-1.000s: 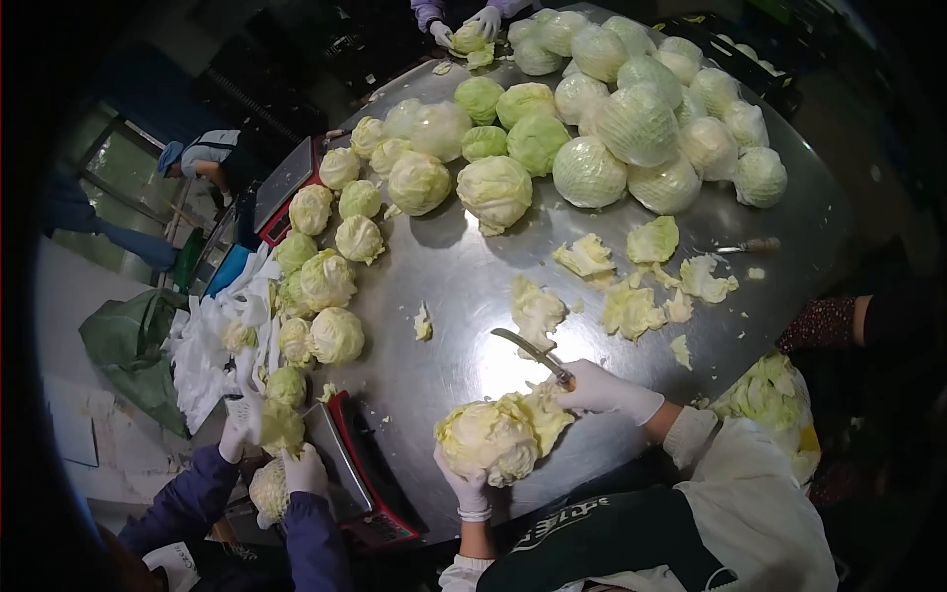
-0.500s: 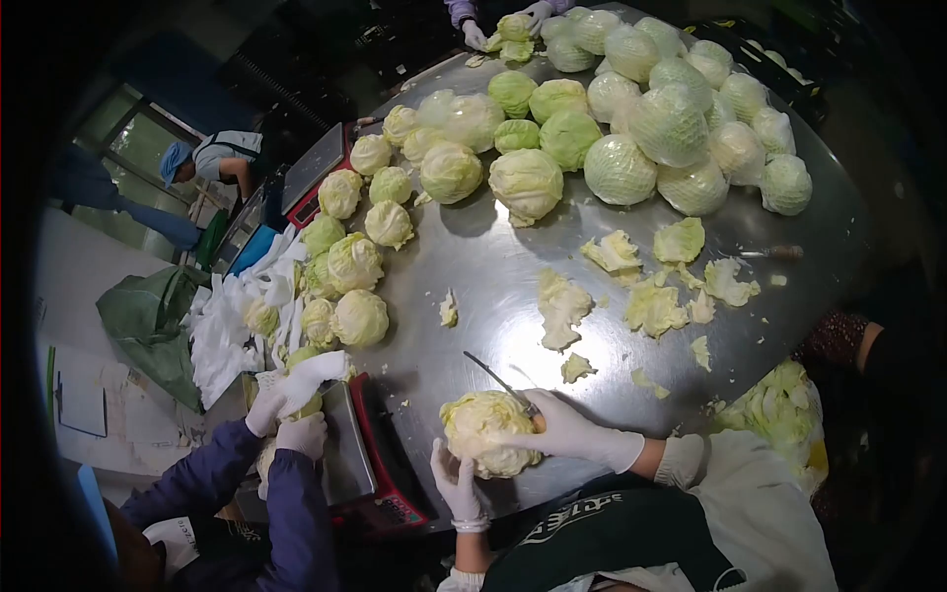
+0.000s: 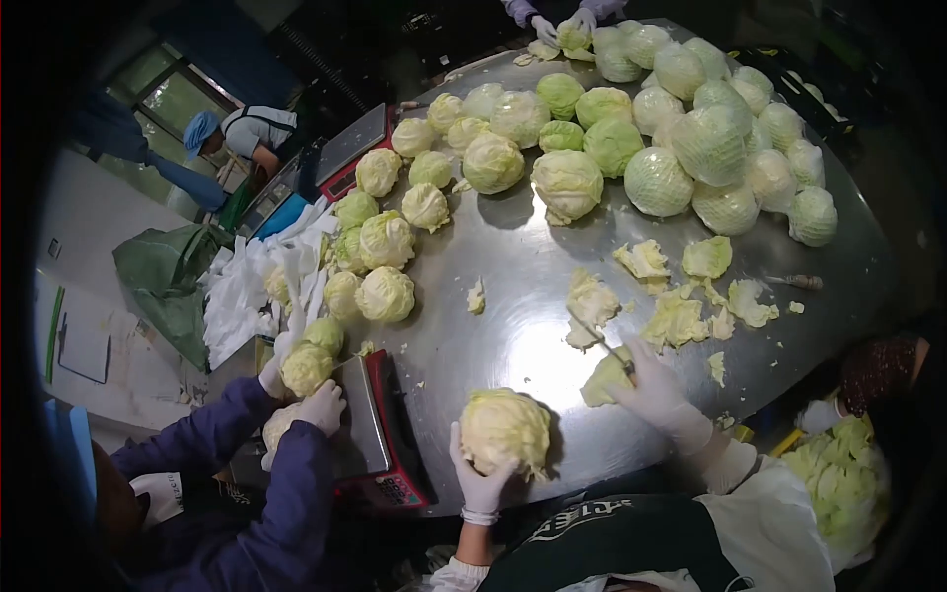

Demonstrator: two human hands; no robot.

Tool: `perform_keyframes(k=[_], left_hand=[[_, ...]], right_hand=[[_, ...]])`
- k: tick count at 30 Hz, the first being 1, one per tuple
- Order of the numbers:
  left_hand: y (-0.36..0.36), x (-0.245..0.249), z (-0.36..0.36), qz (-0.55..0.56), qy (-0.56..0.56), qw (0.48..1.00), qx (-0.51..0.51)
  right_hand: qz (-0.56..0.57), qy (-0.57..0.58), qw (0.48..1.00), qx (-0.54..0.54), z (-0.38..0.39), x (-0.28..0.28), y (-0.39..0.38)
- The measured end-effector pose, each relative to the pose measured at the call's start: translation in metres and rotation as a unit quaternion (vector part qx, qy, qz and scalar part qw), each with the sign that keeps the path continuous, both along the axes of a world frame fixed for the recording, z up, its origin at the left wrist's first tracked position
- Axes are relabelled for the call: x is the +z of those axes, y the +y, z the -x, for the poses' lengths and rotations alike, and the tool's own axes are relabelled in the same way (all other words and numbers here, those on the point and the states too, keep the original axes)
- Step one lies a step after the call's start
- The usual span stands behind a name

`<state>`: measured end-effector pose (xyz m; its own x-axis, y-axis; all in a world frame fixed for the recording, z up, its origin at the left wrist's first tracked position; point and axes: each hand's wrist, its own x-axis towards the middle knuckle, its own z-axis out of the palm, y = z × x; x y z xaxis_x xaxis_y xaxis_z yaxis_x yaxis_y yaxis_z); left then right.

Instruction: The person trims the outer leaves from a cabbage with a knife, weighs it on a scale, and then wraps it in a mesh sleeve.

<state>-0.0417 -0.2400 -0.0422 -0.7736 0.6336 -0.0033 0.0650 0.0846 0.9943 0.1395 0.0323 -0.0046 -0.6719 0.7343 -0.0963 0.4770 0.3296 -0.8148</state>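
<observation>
In a white glove, my left hand [image 3: 479,481] cups the near side of a pale cabbage [image 3: 506,430] resting on the steel table, thumb and fingers spread around it. My right hand [image 3: 653,387], gloved too, is closed around a knife [image 3: 598,338] whose thin blade points to the far left. Under that hand is a green cabbage leaf [image 3: 603,379], partly covered by the fingers. Just beyond the blade lies a torn yellowish leaf [image 3: 590,296].
Loose leaves [image 3: 677,316] and another knife [image 3: 795,281] lie at right. Wrapped cabbages [image 3: 710,143] pile up behind; unwrapped ones [image 3: 386,240] line the left. A co-worker's hands [image 3: 318,407] hold a cabbage beside a red scale [image 3: 400,444]. Another person's hands [image 3: 560,25] work at the far edge.
My right hand has moved right and away from the cabbage with the knife, and a leaf is now under it. My left hand stays at the cabbage. The view has shifted slightly.
</observation>
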Motion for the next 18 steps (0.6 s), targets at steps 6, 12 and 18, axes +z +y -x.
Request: perform_keyframes(k=[6,12,18], left_hand=[[0.036,0.022,0.016,0.059,0.225,0.953,-0.195],[0.057,0.030,0.003,0.201,0.310,0.908,-0.197],[0.082,0.027,-0.024,0.155,0.261,0.953,-0.017]], right_hand=[[0.113,0.087,0.973,0.184,0.020,-0.024,-0.029],[0.153,0.134,0.959,0.195,0.012,-0.042,-0.028],[-0.003,0.017,0.968,0.251,0.001,-0.004,-0.027]])
